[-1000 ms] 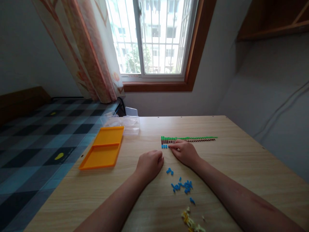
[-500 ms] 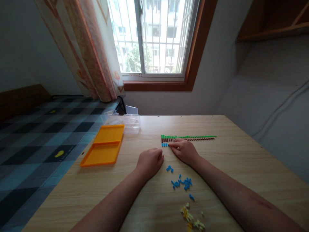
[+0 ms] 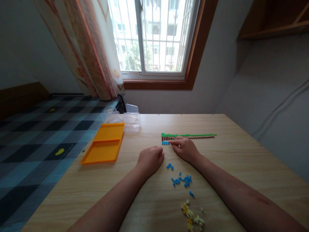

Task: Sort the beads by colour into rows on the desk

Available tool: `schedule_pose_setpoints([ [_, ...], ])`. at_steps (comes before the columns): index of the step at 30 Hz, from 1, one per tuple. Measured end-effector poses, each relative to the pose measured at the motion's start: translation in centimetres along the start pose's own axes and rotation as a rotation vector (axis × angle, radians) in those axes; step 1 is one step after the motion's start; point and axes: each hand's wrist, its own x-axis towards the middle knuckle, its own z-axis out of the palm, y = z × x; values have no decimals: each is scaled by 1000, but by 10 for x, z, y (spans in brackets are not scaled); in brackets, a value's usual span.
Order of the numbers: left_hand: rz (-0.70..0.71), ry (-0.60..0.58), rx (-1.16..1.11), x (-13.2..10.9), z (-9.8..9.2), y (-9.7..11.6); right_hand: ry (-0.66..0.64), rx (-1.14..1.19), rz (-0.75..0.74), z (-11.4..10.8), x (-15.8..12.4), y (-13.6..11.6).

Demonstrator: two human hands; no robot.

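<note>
My right hand [image 3: 185,149] reaches to the right end of a short row of small blue blocks [image 3: 164,143]. Its index finger and thumb are drawn together at the last blue block, their tips touching it. Directly beyond lie a long row of brown blocks [image 3: 198,138] and a long row of green blocks [image 3: 205,135], partly hidden by the hand. My left hand [image 3: 150,158] rests closed on the table, left of the blue row; its curled fingers hide whatever may be inside. Loose blue blocks [image 3: 187,180] are scattered between my forearms.
Yellow and cream pieces [image 3: 190,217] lie in a pile near the front of the wooden table [image 3: 130,199]. An orange two-part tray [image 3: 106,151] sits at the left, with clear plastic boxes [image 3: 131,122] behind it. A bed [image 3: 60,129] adjoins the left side.
My right hand has shifted very slightly right along the blue row, and the fourth blue block shows more plainly. My left hand stays in place. The whole view has tilted slightly.
</note>
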Motion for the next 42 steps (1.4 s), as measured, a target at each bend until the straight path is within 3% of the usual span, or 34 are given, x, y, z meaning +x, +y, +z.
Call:
schedule_pose_setpoints([
  [4, 4, 24, -4, -1, 1, 0, -30, 167, -149, -3, -3, 0],
  [7, 98, 34, -65, -3, -1, -3, -116, 275, -241, -6, -7, -2],
  [11, 255, -6, -229, -5, -4, -8, -195, 287, -291, -11, -11, -5],
  [18, 305, -33, -264, -5, -4, -10, -250, 222, -358, -15, -12, -10],
  [23, 285, -45, -248, -4, -4, -11, -229, 210, -306, -12, -12, -6],
  [36, 264, -23, -219, -3, -2, -11, -27, 44, -142, -4, -5, 8],
  [42, 244, -21, -207, -2, -1, -10, -79, 11, -181, -10, -8, 5],
])
